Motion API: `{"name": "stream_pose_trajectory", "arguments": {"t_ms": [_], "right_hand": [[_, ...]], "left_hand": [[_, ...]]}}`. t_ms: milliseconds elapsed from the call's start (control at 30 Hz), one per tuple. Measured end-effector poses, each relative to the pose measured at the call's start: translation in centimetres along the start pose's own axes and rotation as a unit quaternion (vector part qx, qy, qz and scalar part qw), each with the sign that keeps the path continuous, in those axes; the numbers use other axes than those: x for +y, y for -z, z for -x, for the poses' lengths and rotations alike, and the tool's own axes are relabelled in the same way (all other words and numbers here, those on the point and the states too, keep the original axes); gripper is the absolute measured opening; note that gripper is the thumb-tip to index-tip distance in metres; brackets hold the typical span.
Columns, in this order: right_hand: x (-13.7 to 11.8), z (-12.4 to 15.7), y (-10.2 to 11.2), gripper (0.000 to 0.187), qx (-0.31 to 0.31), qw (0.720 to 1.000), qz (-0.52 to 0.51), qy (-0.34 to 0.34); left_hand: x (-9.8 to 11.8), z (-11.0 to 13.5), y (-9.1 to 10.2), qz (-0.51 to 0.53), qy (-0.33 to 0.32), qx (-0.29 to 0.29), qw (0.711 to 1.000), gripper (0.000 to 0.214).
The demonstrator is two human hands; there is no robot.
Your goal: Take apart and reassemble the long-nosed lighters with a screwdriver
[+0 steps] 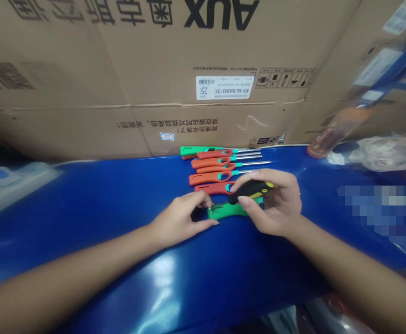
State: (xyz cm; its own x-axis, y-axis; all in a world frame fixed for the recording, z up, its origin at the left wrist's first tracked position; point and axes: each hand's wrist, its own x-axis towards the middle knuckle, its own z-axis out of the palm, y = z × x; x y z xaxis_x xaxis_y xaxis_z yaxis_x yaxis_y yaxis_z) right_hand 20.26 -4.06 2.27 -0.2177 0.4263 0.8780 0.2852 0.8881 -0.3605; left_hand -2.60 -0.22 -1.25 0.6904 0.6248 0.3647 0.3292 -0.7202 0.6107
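Observation:
A green long-necked lighter (227, 211) lies on the blue table, nearest to me in a column of lighters. My left hand (180, 215) pinches its handle end between thumb and fingers. In my right hand (275, 202) is a screwdriver (249, 192) with a black and yellow handle. Its thin shaft slants down to the left, and the tip is at the lighter's handle end by my left fingertips; whether it sits in a screw is too small to tell. My right hand hides the green lighter's nozzle.
Behind it lie several red-orange lighters (206, 178) and another green lighter (192, 150), most nozzles pointing right. A large cardboard box (136, 83) walls off the back of the table (101, 199). An orange bottle-like container (338, 132) and a clear plastic bag (387, 153) are at back right.

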Motion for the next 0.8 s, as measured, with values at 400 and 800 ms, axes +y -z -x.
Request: {"name": "stream_pose_trajectory", "arguments": {"t_ms": [400, 800], "right_hand": [[0.03, 0.08, 0.13, 0.051, 0.0, 1.0, 0.0, 0.0], [-0.12, -0.46, -0.19, 0.049, 0.04, 0.999, -0.011, -0.017]], "left_hand": [[0.22, -0.21, -0.03, 0.012, -0.008, 0.007, 1.0, 0.023], [-0.13, -0.42, 0.03, 0.051, -0.04, 0.036, 0.997, 0.009]]}}
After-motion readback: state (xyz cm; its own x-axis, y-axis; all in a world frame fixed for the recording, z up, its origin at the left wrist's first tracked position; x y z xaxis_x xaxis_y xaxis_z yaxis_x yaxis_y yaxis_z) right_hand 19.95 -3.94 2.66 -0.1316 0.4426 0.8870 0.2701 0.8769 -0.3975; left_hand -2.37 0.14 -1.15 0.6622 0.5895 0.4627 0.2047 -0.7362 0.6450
